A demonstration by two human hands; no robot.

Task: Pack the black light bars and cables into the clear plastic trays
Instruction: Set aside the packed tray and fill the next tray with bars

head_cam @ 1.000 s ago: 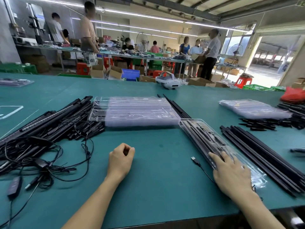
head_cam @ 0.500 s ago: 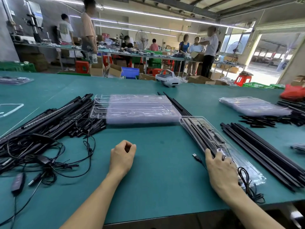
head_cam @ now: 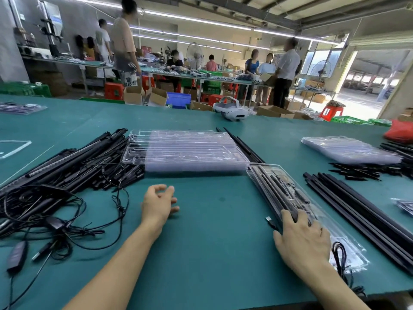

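Observation:
A clear plastic tray (head_cam: 290, 189) holding black light bars lies slanted on the green table, right of centre. My right hand (head_cam: 301, 240) lies flat on its near end, fingers spread and pressing down. A black cable (head_cam: 340, 258) coils over the tray's near corner, and its plug (head_cam: 269, 220) lies left of my fingers. My left hand (head_cam: 158, 204) hovers over bare table, fingers loosely uncurled, holding nothing. A stack of clear plastic trays (head_cam: 185, 151) sits beyond it. Loose black light bars and cables (head_cam: 62, 173) are heaped at the left.
More black bars (head_cam: 362, 211) lie in a row right of the filled tray. A second tray stack (head_cam: 348, 148) sits far right with small black parts before it. A white headset (head_cam: 232, 108) rests at the table's far edge. Several people work at benches behind.
My left hand has gone from a fist to loosely spread fingers. My right hand slid a little left along the tray's near end, uncovering the coiled cable at the tray corner.

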